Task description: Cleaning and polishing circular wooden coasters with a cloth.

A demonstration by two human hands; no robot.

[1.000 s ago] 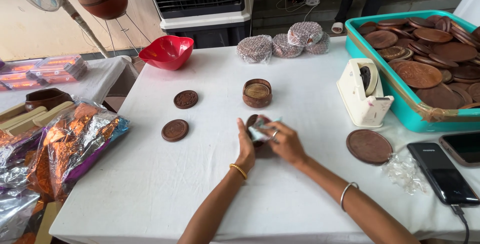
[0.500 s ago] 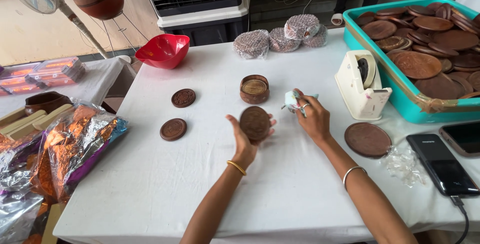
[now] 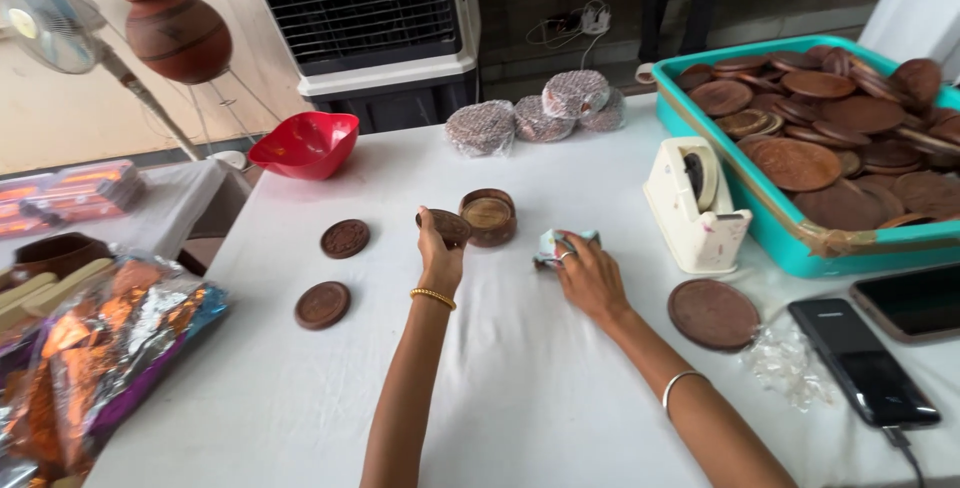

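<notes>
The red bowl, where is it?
In the head view, the red bowl sits at the table's far left corner, beyond two brown discs.

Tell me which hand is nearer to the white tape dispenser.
Right. The right hand rests on a small cloth on the table, just left of the tape dispenser. The left hand holds a brown disc farther left, beyond the stack of discs.

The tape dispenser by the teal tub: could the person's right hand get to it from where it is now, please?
Probably yes. The right hand rests on a small cloth, and only bare white tablecloth lies between it and the tape dispenser.
</notes>
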